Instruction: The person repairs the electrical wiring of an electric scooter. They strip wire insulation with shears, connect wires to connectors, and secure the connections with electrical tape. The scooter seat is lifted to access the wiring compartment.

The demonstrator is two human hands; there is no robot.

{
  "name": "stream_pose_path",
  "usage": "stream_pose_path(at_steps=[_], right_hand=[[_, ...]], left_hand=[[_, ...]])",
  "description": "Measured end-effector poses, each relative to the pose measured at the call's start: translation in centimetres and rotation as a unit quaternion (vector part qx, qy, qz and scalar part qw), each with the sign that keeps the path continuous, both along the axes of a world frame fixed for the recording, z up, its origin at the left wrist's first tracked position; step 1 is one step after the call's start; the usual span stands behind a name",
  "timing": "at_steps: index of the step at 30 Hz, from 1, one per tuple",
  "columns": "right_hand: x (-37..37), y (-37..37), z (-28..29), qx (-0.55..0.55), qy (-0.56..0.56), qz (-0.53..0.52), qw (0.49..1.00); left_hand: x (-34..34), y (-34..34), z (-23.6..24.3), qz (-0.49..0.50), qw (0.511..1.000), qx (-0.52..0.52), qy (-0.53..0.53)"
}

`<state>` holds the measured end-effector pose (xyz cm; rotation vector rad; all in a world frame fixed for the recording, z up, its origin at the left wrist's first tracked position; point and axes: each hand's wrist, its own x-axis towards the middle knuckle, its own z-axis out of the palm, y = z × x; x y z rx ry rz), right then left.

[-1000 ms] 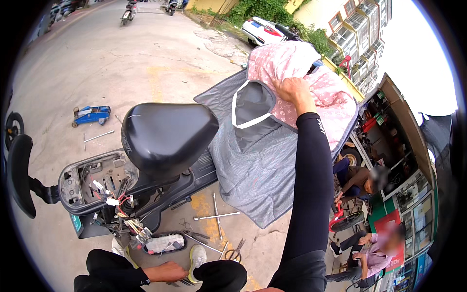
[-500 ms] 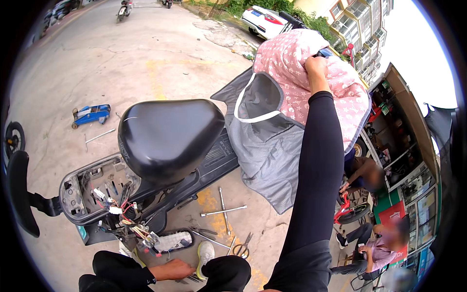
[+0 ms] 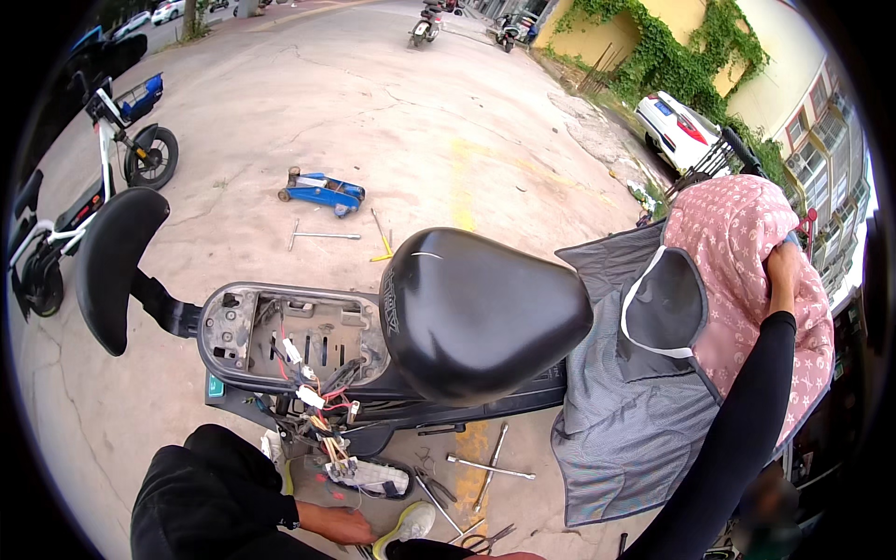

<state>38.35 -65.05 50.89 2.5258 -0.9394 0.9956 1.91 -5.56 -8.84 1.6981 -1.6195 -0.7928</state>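
Nearest the camera, the left hand (image 3: 347, 527) rests low by the person's dark trouser leg, close to a yellow-green shoe (image 3: 403, 525); its fingers look loosely curled and hold nothing that shows, though how far they are spread cannot be told. Just beside it on the concrete ground (image 3: 280, 112) lie a wrench (image 3: 490, 467), pliers (image 3: 485, 539) and other small hand tools, under a loose bundle of coloured wires (image 3: 317, 415) hanging from the scooter. The electric scooter (image 3: 308, 345) stands with its rear compartment uncovered and its black seat (image 3: 481, 313) tipped up toward the front. The right arm, in a black sleeve (image 3: 737, 439), reaches up along the right side. The right hand (image 3: 782, 271) is clenched on the pink patterned windshield cover (image 3: 747, 252) draped over the handlebar area, fingers wrapped into the fabric at its upper right edge; the cover's grey quilted lining (image 3: 625, 411) hangs down beside the seat. Farther off on the ground sit a blue floor jack (image 3: 322, 189) and a cross wrench (image 3: 322, 235), well apart from the scooter. At the left stands another scooter (image 3: 84, 205), and a white car (image 3: 677, 131) is parked by an ivy-covered wall
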Motion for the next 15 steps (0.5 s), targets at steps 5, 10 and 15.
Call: stream_pose_path(at_steps=[5,10,15], right_hand=[[3.8,-8.4,0.2,-0.002,-0.076,0.067,0.995],[4.9,-9.0,-1.1,0.246,-0.174,0.210,0.930],[0.4,-9.7,2.3,0.433,-0.251,0.347,0.793]], left_hand=[[-0.6,-0.4,-0.1,-0.001,0.999,0.041,0.002],[-2.1,-0.2,-0.9,-0.003,0.998,0.059,-0.022],[-2.5,-1.4,0.5,-0.010,0.997,-0.003,-0.070]])
